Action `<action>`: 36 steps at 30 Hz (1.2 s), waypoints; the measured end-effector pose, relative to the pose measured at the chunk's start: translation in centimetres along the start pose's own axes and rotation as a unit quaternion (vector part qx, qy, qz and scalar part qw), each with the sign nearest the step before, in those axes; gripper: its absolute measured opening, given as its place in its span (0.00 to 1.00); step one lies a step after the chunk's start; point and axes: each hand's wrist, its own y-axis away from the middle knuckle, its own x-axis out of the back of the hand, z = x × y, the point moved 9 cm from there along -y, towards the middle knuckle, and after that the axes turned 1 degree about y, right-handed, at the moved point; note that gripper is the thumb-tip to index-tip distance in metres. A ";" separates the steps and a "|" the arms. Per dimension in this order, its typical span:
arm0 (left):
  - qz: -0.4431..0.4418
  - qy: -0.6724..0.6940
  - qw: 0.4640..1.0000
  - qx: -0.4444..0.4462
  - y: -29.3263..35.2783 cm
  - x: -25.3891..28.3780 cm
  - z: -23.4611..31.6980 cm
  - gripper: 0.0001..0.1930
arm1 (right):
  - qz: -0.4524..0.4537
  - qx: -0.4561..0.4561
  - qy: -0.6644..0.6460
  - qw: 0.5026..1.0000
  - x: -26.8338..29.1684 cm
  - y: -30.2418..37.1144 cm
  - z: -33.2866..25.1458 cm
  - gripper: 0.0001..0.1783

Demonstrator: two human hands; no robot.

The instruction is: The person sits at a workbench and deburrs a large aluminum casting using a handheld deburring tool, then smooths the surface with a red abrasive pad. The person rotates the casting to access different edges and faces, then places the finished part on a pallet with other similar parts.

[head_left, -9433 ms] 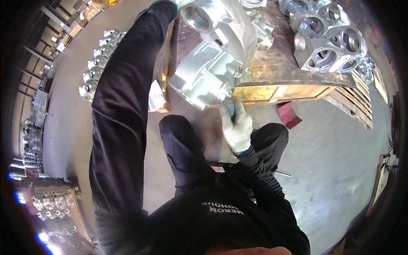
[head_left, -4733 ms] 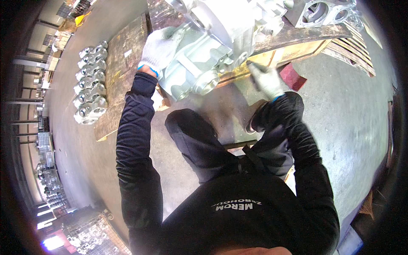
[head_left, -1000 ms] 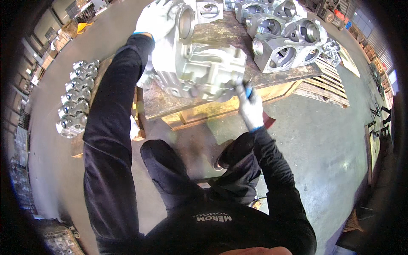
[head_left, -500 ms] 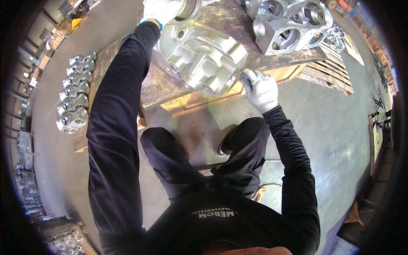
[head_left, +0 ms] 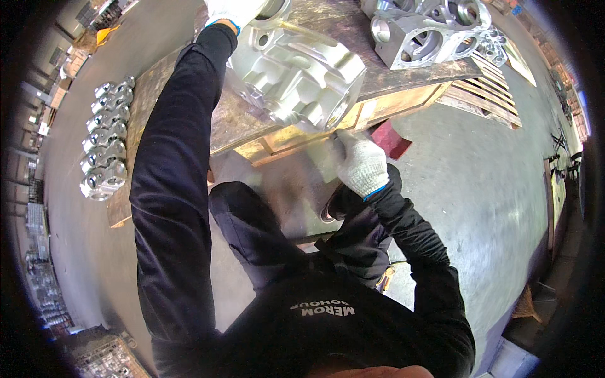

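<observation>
A large silvery metal casting (head_left: 296,75), ribbed and pocketed with a round ring-like neck at its far end, lies tilted at the near edge of the wooden table (head_left: 236,129). At the upper edge of the picture my left hand (head_left: 234,10), in a white glove, grips the casting by its neck; its fingertips are cut off from view. My right hand (head_left: 362,165), gloved too, is just below the casting's near rim. Its fingers are curled together, slightly blurred, and what they pinch is hidden.
Several housing castings (head_left: 422,41) stand on the table at the far right. More small castings (head_left: 104,148) line up at the left. Beyond the table's right end lies a slatted wooden pallet (head_left: 482,101). A red object (head_left: 391,140) shows below the table edge.
My right hand has moved left and nearer to me, from the casting's right side to below its near rim. The red object has come into sight. My left hand remains on the neck.
</observation>
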 end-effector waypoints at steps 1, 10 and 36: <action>0.000 0.000 1.000 0.000 -0.1 -0.1 0.0 0.19 | -0.018 0.011 0.001 1.000 0.8 -0.6 -0.7 0.15; 0.004 -0.002 1.000 -0.006 -0.2 -0.2 -0.5 0.18 | -0.188 0.011 0.103 0.977 5.7 -9.3 2.6 0.20; 0.247 -0.117 0.962 -0.032 0.7 1.7 -1.0 0.18 | 0.104 -0.266 -0.231 0.930 -10.1 0.4 13.9 0.17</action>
